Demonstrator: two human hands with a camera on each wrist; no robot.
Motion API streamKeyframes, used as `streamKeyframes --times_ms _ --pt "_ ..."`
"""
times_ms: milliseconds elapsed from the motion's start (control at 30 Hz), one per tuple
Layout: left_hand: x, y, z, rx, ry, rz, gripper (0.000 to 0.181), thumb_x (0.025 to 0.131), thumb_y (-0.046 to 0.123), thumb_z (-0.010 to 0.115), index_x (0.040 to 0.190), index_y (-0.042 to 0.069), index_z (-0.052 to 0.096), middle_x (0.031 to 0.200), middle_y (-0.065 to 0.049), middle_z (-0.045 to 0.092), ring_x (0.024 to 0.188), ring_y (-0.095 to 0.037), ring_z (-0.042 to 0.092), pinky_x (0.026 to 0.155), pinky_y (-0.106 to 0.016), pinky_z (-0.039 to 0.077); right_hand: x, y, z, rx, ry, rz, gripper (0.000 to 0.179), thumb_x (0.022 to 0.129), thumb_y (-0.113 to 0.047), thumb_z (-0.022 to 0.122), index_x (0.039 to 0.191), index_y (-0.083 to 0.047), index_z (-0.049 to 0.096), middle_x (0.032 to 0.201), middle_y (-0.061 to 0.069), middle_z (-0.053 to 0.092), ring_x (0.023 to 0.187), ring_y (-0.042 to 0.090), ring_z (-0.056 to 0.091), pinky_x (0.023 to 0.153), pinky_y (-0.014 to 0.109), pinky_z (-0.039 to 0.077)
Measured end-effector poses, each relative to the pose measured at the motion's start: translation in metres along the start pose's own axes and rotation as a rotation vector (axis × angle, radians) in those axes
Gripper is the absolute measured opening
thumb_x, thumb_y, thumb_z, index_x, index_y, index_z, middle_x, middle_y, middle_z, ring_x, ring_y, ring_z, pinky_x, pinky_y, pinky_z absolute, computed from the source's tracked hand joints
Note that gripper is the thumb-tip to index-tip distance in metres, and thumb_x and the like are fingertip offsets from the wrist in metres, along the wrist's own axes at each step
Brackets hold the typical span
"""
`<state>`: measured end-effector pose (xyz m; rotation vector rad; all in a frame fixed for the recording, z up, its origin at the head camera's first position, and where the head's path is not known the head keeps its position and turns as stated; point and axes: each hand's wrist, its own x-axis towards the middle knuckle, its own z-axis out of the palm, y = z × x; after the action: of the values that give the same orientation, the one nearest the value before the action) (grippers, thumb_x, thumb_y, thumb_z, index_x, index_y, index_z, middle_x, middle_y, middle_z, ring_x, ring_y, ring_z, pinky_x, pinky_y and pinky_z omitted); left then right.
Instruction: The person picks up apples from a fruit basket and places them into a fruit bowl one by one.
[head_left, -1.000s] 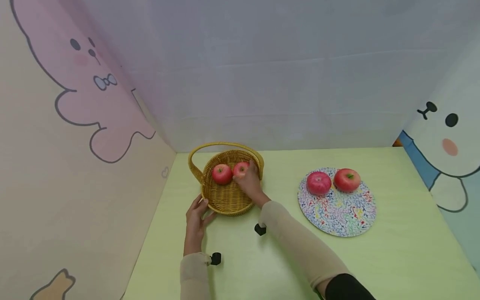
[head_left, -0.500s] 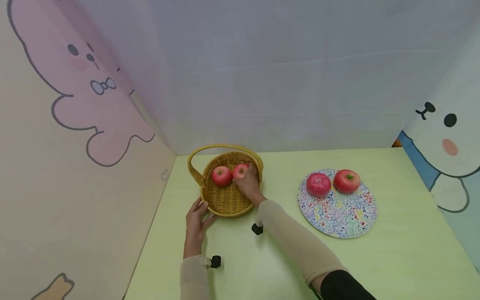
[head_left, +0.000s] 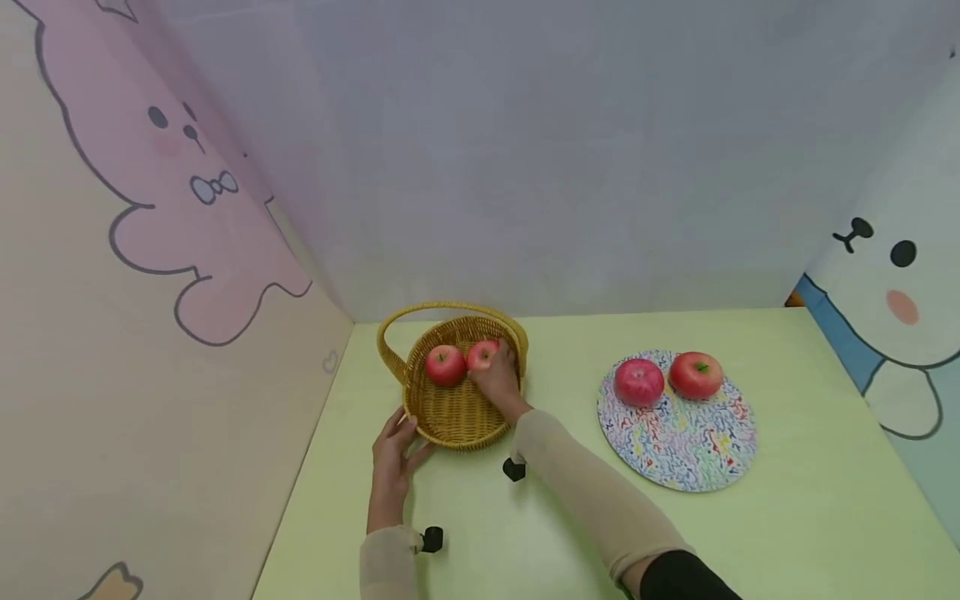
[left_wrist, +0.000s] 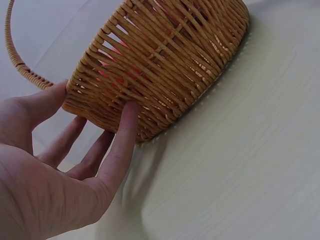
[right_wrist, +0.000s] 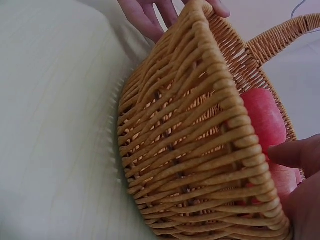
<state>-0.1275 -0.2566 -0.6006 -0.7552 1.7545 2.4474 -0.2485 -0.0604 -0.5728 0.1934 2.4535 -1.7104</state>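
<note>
The right hand (head_left: 498,382) curls round an apple (head_left: 480,354) inside the wicker basket (head_left: 453,419), beside a second apple (head_left: 445,367); the left hand (head_left: 392,458) pinches the rim, fingers spread outside

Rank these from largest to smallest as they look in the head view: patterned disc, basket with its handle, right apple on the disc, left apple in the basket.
1. Patterned disc and basket: too alike to rank
2. Right apple on the disc
3. Left apple in the basket
</note>
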Motion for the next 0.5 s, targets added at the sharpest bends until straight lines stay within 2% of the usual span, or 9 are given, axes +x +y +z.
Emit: streamKeyframes --times_ms 333,500 --pt "-0.003 0.0002 0.0029 0.03 -0.013 0.02 0.064 0.105 0.022 0.065 0.163 0.015 0.038 0.166 -0.018 0.037 0.148 -0.038 0.044 0.102 -0.047 0.06 0.0028 0.0038 0.0015 -0.01 0.027 -0.029 0.097 0.087 -0.011 0.079 0.162 0.002 0.019 0.16 0.032 0.032 0.148 0.046 0.04 0.119 0.055 0.042" --pt "-0.0072 -0.0026 0.0004 0.042 -0.003 0.028 0.064 0.104 0.024 0.066 0.162 0.014 0.039 0.165 -0.02 0.038 0.145 -0.036 0.048 0.1 -0.048 0.061 0.0002 0.0078 0.0048 -0.012 0.036 -0.036 0.095 0.086 -0.009 0.079 0.161 0.003 0.022 0.158 0.033 0.035 0.147 0.045 0.041 0.12 0.055 0.042"
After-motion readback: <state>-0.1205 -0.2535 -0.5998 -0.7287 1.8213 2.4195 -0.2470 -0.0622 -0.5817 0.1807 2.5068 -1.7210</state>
